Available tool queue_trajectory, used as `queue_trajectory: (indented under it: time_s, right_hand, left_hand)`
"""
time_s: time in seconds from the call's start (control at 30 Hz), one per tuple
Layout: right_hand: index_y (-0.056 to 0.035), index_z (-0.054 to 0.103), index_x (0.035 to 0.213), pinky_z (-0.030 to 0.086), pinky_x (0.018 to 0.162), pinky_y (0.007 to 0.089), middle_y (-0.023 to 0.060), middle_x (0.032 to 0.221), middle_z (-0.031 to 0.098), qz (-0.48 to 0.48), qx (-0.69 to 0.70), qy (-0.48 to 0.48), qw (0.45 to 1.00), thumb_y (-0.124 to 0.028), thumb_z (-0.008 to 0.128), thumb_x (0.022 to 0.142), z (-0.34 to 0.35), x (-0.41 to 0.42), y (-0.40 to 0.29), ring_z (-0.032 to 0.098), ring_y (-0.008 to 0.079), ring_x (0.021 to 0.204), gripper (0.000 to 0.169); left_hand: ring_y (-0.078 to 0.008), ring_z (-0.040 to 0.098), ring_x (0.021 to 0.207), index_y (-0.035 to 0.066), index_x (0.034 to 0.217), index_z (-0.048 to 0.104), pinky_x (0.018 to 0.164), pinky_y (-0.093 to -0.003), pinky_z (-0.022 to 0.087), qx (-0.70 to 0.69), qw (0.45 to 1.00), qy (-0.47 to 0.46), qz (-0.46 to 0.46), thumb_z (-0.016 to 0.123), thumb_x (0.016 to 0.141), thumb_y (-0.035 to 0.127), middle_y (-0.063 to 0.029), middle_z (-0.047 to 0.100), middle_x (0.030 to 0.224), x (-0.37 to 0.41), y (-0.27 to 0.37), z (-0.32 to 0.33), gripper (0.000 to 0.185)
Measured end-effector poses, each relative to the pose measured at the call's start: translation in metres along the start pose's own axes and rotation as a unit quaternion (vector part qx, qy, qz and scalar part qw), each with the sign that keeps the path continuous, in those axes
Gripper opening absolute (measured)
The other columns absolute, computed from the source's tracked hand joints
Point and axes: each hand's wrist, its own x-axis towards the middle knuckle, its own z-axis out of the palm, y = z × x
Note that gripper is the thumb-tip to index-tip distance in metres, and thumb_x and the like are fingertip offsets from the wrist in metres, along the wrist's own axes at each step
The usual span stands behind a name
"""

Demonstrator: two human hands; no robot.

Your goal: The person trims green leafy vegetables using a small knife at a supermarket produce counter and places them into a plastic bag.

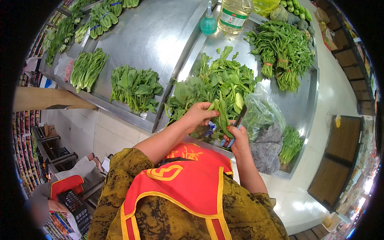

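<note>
My left hand (pixel 196 116) pinches a leafy green stem (pixel 223 115) between thumb and fingers, over a loose heap of leafy greens (pixel 231 76). In my right hand (pixel 240 138) is a blue-handled cutting tool (pixel 239 120), its dark blade pointing away from me. Whether it is a knife or scissors I cannot tell. The stem's lower leaf hangs beside my right fingers. Just right of the blade lies a clear plastic bag (pixel 264 105) with something green showing through. A grey cloth (pixel 267 150) rests below the bag, near my right wrist.
Banded bunches of greens (pixel 283 57) lie at the right. An oil jug (pixel 235 16) and a teal spray bottle (pixel 208 24) stand at the back. A raised metal edge (pixel 180 70) separates the left steel tray, holding spinach-like greens (pixel 135 88). A person (pixel 66 186) is at the lower left.
</note>
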Motion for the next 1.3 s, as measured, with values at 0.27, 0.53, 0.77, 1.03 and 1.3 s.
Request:
queue_trajectory:
  time_s: [0.27, 0.53, 0.77, 1.03, 1.3]
  right_hand:
    - [-0.0051, 0.059, 0.091, 0.040, 0.061, 0.0211, -0.0013, 0.084, 0.055, -0.178, -0.293, 0.167, 0.925, -0.008, 0.065, 0.083, -0.029, -0.004, 0.014, 0.050, 0.0054, 0.073, 0.010]
    - [-0.0026, 0.059, 0.095, 0.045, 0.069, 0.0312, 0.0086, 0.086, 0.057, -0.403, -0.468, 0.014, 0.786, -0.002, 0.069, 0.074, 0.036, -0.008, 0.015, 0.056, 0.0246, 0.078, 0.023]
    - [-0.0002, 0.061, 0.087, 0.044, 0.068, 0.0266, 0.0074, 0.080, 0.056, -0.296, -0.426, 0.047, 0.854, 0.000, 0.064, 0.074, -0.015, -0.019, 0.009, 0.056, 0.0183, 0.074, 0.013]
    - [-0.0052, 0.061, 0.105, 0.047, 0.077, 0.0452, 0.0195, 0.096, 0.059, -0.085, -0.674, 0.108, 0.725, 0.000, 0.062, 0.072, -0.080, -0.048, 0.004, 0.057, 0.0403, 0.093, 0.034]
    - [-0.0067, 0.058, 0.099, 0.048, 0.073, 0.0468, 0.0178, 0.096, 0.057, -0.206, -0.709, 0.117, 0.664, -0.003, 0.064, 0.071, -0.077, -0.052, 0.009, 0.057, 0.0410, 0.087, 0.029]
  left_hand:
    - [-0.0111, 0.054, 0.059, 0.007, 0.108, 0.051, 0.046, -0.0215, 0.033, -0.113, 0.993, 0.001, 0.016, 0.052, 0.095, 0.021, -0.0016, 0.057, 0.092, -0.010, -0.014, -0.017, 0.019]
    - [-0.0151, 0.058, 0.061, 0.010, 0.108, 0.049, 0.047, -0.0218, 0.035, -0.195, 0.976, 0.097, -0.029, 0.050, 0.096, 0.025, -0.0043, 0.058, 0.095, -0.007, -0.018, -0.005, 0.019]
    - [-0.0111, 0.053, 0.071, 0.014, 0.100, 0.057, 0.049, -0.0206, 0.034, -0.162, 0.977, 0.136, 0.019, 0.057, 0.093, 0.022, 0.0022, 0.059, 0.089, -0.014, -0.011, -0.035, 0.010]
    - [-0.0111, 0.051, 0.072, 0.009, 0.109, 0.056, 0.057, -0.0229, 0.039, -0.225, 0.967, 0.003, 0.124, 0.048, 0.096, 0.028, -0.0074, 0.063, 0.101, -0.035, 0.000, -0.064, 0.024]
    - [-0.0180, 0.050, 0.078, 0.002, 0.111, 0.052, 0.069, -0.0302, 0.047, -0.351, 0.926, -0.080, 0.117, 0.043, 0.097, 0.024, -0.0060, 0.051, 0.082, -0.035, -0.004, -0.072, 0.027]
